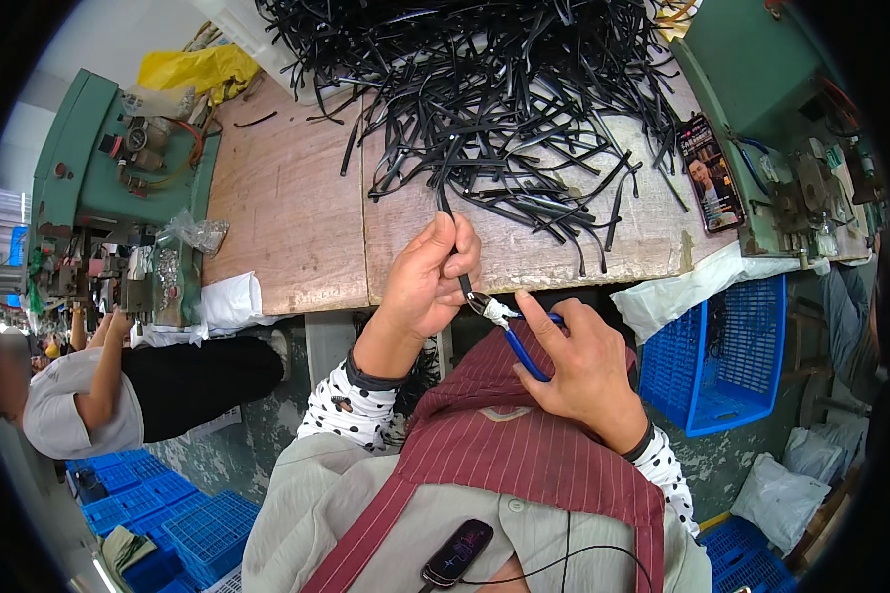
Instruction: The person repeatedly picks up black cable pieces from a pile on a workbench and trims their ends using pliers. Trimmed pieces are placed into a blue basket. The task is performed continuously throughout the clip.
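Slim black strip [465, 284] stands nearly upright over the middle of the near edge of the tabletop [287, 217], with the left hand's [430, 274] grip clamped on it between thumb and fingers. Its lower end meets the nose of the blue-handled pliers [498, 312], which have white wrapping near the pivot; I cannot tell whether the jaws are closed on it. The right hand [588, 371] has its grip wrapped on the pliers' handles, index finger stretched forward. Beyond the left hand, a heap of similar black strips [504, 119] spreads from the far edge of the tabletop toward the near one. A phone [710, 176] is by the right edge, next to a green machine [771, 99], and a blue crate [717, 395] sits below the near right corner
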Available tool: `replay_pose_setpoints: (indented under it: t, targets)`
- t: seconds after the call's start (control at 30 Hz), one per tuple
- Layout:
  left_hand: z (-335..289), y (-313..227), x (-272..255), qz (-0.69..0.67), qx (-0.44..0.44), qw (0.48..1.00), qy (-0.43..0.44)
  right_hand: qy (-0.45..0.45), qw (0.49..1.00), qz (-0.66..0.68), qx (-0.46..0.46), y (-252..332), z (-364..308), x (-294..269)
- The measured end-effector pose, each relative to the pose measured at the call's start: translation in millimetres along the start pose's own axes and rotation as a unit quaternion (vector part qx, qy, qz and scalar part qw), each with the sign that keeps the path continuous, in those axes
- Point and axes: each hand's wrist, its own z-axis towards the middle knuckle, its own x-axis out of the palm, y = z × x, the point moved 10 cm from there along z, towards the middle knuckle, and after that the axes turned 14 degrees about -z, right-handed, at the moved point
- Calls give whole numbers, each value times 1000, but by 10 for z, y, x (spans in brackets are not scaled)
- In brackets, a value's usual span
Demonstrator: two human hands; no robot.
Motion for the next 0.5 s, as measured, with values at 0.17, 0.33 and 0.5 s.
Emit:
replay_pose_setpoints:
  t: [0.17, 0.33, 0.5]
  targets:
    - [-175, -207, 98, 59, 231, 971, -12, -12, 998, 57, 11, -70, -2, 34]
    - [-421, -262, 271, 175, 421, 890, -12, 25, 983, 172, 58, -137, -48, 162]
    - [-560, -184, 409, 302, 495, 815, 7, 58, 969, 224, 84, -148, -69, 206]
